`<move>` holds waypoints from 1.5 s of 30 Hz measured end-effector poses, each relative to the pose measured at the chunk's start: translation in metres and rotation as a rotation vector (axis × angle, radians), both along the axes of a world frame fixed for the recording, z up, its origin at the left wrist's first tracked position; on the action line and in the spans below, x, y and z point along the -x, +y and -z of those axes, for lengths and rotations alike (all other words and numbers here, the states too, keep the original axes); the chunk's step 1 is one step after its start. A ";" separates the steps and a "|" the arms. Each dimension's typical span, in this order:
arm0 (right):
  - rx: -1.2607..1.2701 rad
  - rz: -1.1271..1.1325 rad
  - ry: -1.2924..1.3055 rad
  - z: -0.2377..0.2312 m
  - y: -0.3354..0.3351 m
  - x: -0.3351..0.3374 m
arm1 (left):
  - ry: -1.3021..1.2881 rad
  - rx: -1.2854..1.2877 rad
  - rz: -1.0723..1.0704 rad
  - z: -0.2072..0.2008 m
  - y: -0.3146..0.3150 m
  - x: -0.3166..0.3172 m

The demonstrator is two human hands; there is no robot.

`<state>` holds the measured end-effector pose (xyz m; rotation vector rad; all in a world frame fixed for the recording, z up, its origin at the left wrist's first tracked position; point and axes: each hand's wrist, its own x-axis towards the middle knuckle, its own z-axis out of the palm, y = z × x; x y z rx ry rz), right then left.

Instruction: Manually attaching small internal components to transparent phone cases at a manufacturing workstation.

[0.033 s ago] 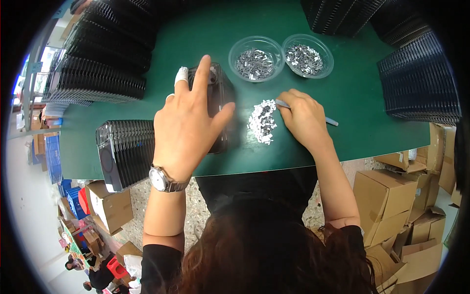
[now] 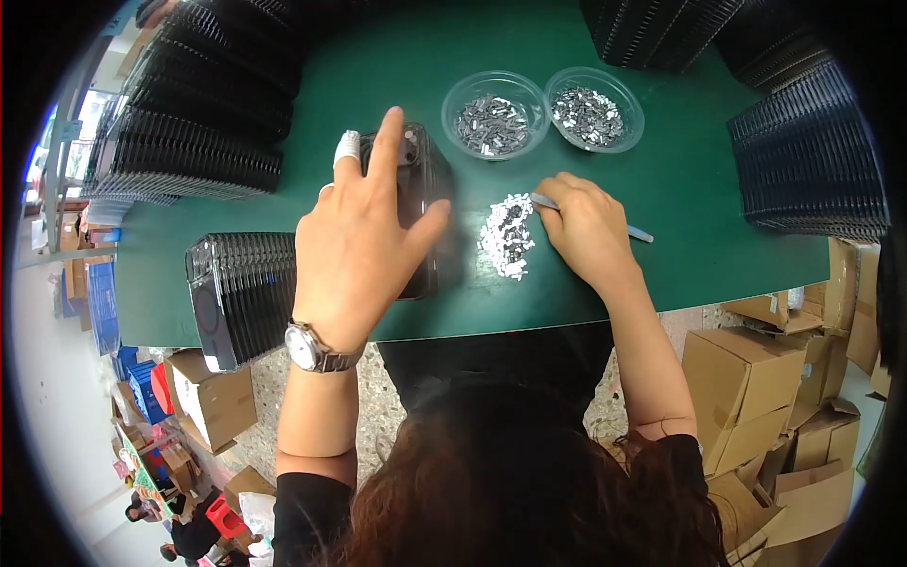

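My left hand (image 2: 354, 236), a white wrap on one finger, is spread over a stack of clear, dark-tinted phone cases (image 2: 430, 170). Its fingers are stretched out, and the palm hides much of the stack. My right hand (image 2: 586, 227) is closed around a slim grey pen-like tool (image 2: 641, 234), whose far end is pale blue. The tool's tip lies beside a loose pile of tiny white and black pieces (image 2: 507, 236) on the green table. To the left of my left hand lies a tilted row of similar phone cases (image 2: 246, 293).
Two clear round bowls (image 2: 493, 76) (image 2: 635, 104) of small black and white pieces stand beyond the pile. Tall stacks of black phone cases (image 2: 198, 123) line the left, with more stacks (image 2: 803, 151) at right. Cardboard boxes (image 2: 742, 378) stand below the green table (image 2: 397, 47).
My left hand has shifted very slightly to the left. My right hand and the tool hold practically the same place.
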<state>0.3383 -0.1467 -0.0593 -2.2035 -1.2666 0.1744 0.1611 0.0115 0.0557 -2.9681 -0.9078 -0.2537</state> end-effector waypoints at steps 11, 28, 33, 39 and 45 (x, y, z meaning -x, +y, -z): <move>-0.281 -0.113 0.216 -0.070 -0.005 0.005 | -0.792 0.745 -0.157 -0.039 0.029 0.095; -0.283 -0.813 -0.300 -0.155 0.056 0.042 | -0.350 0.664 0.156 -0.045 -0.005 0.064; -0.164 -0.701 -0.252 -0.156 0.047 0.045 | -0.348 0.667 0.141 -0.042 -0.010 0.060; -0.157 -0.702 0.025 -0.150 0.045 0.042 | -0.299 0.651 0.168 -0.039 -0.007 0.058; -0.184 -0.686 0.009 -0.150 0.029 0.033 | -0.287 0.529 0.201 -0.037 -0.009 0.054</move>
